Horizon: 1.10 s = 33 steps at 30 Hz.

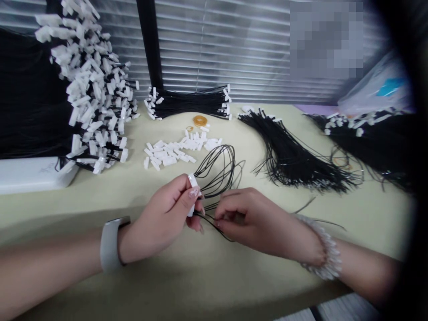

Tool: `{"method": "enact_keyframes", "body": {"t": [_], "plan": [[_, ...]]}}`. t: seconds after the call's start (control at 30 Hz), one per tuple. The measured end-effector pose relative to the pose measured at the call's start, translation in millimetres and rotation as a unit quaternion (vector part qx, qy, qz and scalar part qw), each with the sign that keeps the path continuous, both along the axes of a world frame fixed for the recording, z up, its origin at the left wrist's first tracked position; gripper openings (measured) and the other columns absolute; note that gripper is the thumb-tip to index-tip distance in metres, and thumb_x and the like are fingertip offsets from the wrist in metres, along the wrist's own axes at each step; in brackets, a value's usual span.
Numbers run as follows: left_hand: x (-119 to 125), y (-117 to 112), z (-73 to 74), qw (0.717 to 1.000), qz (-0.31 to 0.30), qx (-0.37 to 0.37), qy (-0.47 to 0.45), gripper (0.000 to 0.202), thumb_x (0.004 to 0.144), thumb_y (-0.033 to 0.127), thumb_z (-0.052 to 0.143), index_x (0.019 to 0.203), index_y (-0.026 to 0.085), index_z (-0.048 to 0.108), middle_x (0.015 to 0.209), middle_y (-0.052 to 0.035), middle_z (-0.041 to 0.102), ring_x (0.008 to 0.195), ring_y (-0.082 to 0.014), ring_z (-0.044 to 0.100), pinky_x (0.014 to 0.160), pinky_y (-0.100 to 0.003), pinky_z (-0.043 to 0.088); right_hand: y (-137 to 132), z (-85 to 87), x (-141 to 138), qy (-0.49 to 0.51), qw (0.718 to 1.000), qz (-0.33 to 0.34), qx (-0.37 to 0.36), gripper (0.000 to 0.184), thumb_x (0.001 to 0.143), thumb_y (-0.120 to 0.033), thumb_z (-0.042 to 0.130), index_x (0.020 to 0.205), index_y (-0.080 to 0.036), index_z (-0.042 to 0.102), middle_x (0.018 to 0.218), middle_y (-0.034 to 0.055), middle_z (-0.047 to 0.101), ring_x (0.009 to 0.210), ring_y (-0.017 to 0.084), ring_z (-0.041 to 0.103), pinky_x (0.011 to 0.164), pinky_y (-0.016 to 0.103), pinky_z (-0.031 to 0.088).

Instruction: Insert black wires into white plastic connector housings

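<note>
Grip: left hand (pixel 160 218) clamped on white connector (pixel 193 194) | right hand (pixel 249 220) pinching wires (pixel 214 218), partly hidden

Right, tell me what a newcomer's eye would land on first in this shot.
The tall mass of black wires with white connectors towers at the left. At the centre, the left hand grips a white connector trailing looped black wires, and the right hand pinches their lower stretch. Just beyond lies a scatter of loose white connectors.
</note>
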State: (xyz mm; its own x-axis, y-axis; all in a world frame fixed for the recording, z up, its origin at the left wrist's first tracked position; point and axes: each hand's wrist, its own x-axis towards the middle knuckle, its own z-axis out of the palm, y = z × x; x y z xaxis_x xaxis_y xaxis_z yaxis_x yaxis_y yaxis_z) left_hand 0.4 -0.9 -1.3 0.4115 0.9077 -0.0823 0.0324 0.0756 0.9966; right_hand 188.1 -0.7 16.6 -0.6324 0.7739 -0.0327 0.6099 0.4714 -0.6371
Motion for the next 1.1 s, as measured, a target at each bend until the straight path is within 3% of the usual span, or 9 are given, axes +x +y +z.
{"method": "enact_keyframes", "body": {"t": [0.17, 0.3, 0.43, 0.57, 0.67, 0.8, 0.9, 0.97, 1.1], "plan": [[0.9, 3.4, 2.7, 0.999, 0.021, -0.034, -0.011, 0.022, 0.088, 0.037, 0.036, 0.078, 0.018, 0.042, 0.070, 0.0036, 0.049, 0.051, -0.0072, 0.055, 0.052, -0.025, 0.050, 13.9, 10.9, 26.2, -0.090, 0.978, -0.100, 0.161, 0.009, 0.073, -0.017, 0.053, 0.069, -0.019, 0.061, 0.049, -0.0047, 0.047, 0.044, 0.005, 0.039, 0.048, 0.020, 0.030], [0.0, 6.5, 2.4, 0.998, 0.045, -0.032, 0.009, 0.024, 0.088, 0.038, 0.036, 0.078, 0.018, 0.042, 0.067, 0.0046, 0.048, 0.044, -0.0052, 0.051, 0.045, -0.021, 0.046, 24.3, 19.1, 48.4, -0.033, 0.938, -0.243, 0.247, 0.008, 0.074, -0.025, 0.059, 0.080, -0.020, 0.063, 0.048, -0.0040, 0.049, 0.041, 0.006, 0.039, 0.047, 0.022, 0.033], [-0.8, 7.4, 1.9, 0.998, 0.050, -0.033, 0.018, 0.025, 0.088, 0.039, 0.035, 0.077, 0.018, 0.042, 0.066, 0.0049, 0.047, 0.043, -0.0047, 0.051, 0.044, -0.020, 0.044, 27.9, 22.5, 52.4, 0.130, 0.893, -0.332, 0.273, 0.013, 0.075, -0.024, 0.060, 0.086, -0.021, 0.064, 0.068, 0.0029, 0.060, 0.054, 0.012, 0.052, 0.049, 0.026, 0.040], [-0.9, 7.3, 1.4, 0.998, 0.051, -0.040, 0.015, 0.024, 0.089, 0.039, 0.035, 0.078, 0.018, 0.042, 0.067, 0.0049, 0.047, 0.044, -0.0046, 0.051, 0.044, -0.020, 0.043, 38.4, 25.2, 52.8, 0.380, 0.831, -0.323, 0.246, 0.019, 0.077, -0.017, 0.056, 0.095, -0.020, 0.062, 0.095, 0.0072, 0.059, 0.079, 0.017, 0.059, 0.067, 0.031, 0.048], [-1.0, 7.2, 0.7, 0.998, 0.047, -0.047, 0.011, 0.025, 0.088, 0.040, 0.036, 0.078, 0.018, 0.043, 0.067, 0.0050, 0.047, 0.044, -0.0047, 0.051, 0.045, -0.020, 0.045, 44.4, 27.5, 58.1, 0.481, 0.791, -0.315, 0.211, 0.016, 0.082, -0.018, 0.051, 0.094, -0.020, 0.061, 0.086, 0.0045, 0.056, 0.064, 0.010, 0.055, 0.057, 0.026, 0.046], [-1.0, 6.3, 0.1, 0.998, 0.040, -0.049, 0.015, 0.027, 0.087, 0.041, 0.036, 0.078, 0.017, 0.044, 0.066, 0.0043, 0.048, 0.045, -0.0054, 0.051, 0.045, -0.020, 0.046, 33.0, 25.5, 54.6, 0.396, 0.870, -0.271, 0.116, 0.039, 0.084, -0.022, 0.049, 0.121, -0.032, 0.040, 0.065, -0.0035, 0.054, 0.038, 0.005, 0.038, 0.037, 0.021, 0.033], [-0.2, 5.1, -0.5, 0.999, 0.024, -0.043, 0.009, 0.027, 0.088, 0.041, 0.036, 0.078, 0.017, 0.044, 0.067, 0.0035, 0.048, 0.048, -0.0064, 0.051, 0.048, -0.022, 0.048, 16.1, 20.7, 39.0, 0.237, 0.946, -0.205, 0.084, 0.017, 0.081, -0.026, 0.053, 0.098, -0.025, 0.054, 0.066, -0.0017, 0.057, 0.045, 0.007, 0.045, 0.040, 0.020, 0.035], [0.5, 4.1, -1.3, 0.999, 0.012, -0.038, 0.006, 0.026, 0.087, 0.041, 0.036, 0.077, 0.018, 0.043, 0.068, 0.0031, 0.048, 0.050, -0.0072, 0.051, 0.050, -0.024, 0.050, 7.4, 17.5, 27.3, 0.149, 0.969, -0.158, 0.113, 0.005, 0.080, -0.025, 0.056, 0.079, -0.020, 0.057, 0.065, -0.0008, 0.056, 0.053, 0.007, 0.047, 0.046, 0.019, 0.037], [1.3, 2.5, -2.2, 0.999, -0.003, -0.027, 0.018, 0.024, 0.088, 0.039, 0.036, 0.077, 0.018, 0.043, 0.068, 0.0024, 0.049, 0.052, -0.0081, 0.052, 0.051, -0.025, 0.049, 2.5, 12.9, 13.1, 0.073, 0.980, -0.124, 0.139, 0.015, 0.083, -0.025, 0.049, 0.072, -0.018, 0.055, 0.062, -0.0004, 0.054, 0.056, 0.008, 0.046, 0.052, 0.021, 0.036]]}}
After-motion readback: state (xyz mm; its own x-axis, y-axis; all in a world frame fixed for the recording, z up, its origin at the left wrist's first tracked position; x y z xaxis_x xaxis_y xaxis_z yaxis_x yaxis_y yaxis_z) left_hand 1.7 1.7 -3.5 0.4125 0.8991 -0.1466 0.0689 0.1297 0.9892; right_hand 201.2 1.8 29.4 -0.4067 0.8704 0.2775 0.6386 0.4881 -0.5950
